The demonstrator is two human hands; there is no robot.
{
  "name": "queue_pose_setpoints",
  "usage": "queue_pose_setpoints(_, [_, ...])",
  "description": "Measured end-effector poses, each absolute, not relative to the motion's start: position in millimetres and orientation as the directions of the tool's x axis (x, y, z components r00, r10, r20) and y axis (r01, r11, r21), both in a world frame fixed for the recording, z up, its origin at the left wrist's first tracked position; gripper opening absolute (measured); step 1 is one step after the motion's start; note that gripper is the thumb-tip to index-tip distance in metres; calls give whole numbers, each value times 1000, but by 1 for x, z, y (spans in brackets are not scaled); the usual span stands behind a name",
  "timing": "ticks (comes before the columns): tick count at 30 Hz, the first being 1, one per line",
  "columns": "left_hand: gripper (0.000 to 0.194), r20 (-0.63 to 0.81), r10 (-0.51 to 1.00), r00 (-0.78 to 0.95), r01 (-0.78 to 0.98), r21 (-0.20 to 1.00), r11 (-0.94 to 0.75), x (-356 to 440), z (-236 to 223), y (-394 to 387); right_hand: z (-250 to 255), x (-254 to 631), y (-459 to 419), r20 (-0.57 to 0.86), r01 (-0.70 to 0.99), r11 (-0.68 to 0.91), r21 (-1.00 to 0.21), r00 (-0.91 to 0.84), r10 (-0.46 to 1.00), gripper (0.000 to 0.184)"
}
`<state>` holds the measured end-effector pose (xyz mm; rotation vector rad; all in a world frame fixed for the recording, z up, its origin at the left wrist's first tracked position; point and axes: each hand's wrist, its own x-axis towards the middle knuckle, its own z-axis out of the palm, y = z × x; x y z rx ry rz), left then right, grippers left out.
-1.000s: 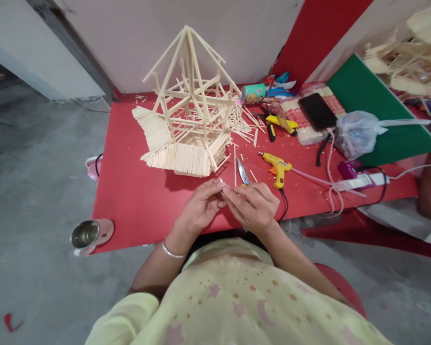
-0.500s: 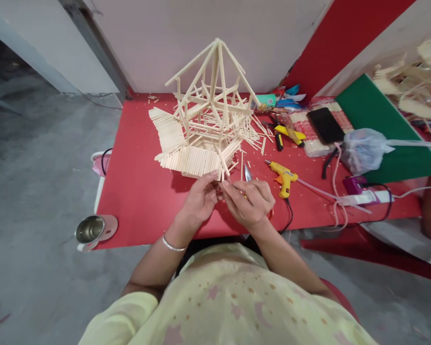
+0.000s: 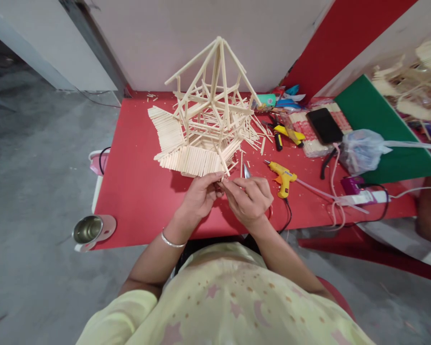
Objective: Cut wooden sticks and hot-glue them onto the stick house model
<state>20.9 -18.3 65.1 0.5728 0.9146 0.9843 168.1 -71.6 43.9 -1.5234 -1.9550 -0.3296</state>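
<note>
My left hand (image 3: pixel 201 195) and my right hand (image 3: pixel 250 200) meet fingertip to fingertip over the red table's front part. Both are closed in a pinch on something small and pale; it is too hidden to name. Just beyond the fingertips stands a model house (image 3: pixel 204 115) made of thin wooden sticks, with an open pointed roof frame and slatted panels (image 3: pixel 201 160) low at its front and left. Scissors (image 3: pixel 246 171) lie partly covered by my right hand. To the right, a yellow glue gun (image 3: pixel 282 177) rests on the table.
Loose sticks (image 3: pixel 253 139) lie beside the model on the red table (image 3: pixel 136 201). Farther right are a yellow cutter (image 3: pixel 290 133), a phone (image 3: pixel 324 125), a plastic bag (image 3: pixel 361 151), a green board (image 3: pixel 391 143) and a power strip (image 3: pixel 364 197). A metal mug (image 3: pixel 95 231) stands at the front left corner.
The view shifted, so the model and table sit farther right in the picture. My hands came nearer the model's front edge, still pinched together, and barely moved in the last half second.
</note>
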Motion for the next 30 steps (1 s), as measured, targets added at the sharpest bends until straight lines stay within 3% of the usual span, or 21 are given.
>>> queue_pose_setpoints(6, [12,-419,845,334,-511,672,535,21,68,-18,48,166,-66,754,917,377,-134,-153,639,16])
queue_pose_setpoints(10, [8,-452,822,347,-530,629,569,20,69,-18,48,165,-63,830,888,443,-122,-153,536,25])
queue_pose_setpoints(23, [9,-433,827,358,-528,637,562,18,65,-18,51,163,-61,837,875,471,-114,-171,520,28])
queue_pose_setpoints(30, [13,-357,835,418,-506,672,541,14,60,-24,47,176,-73,803,869,478,-128,-192,565,18])
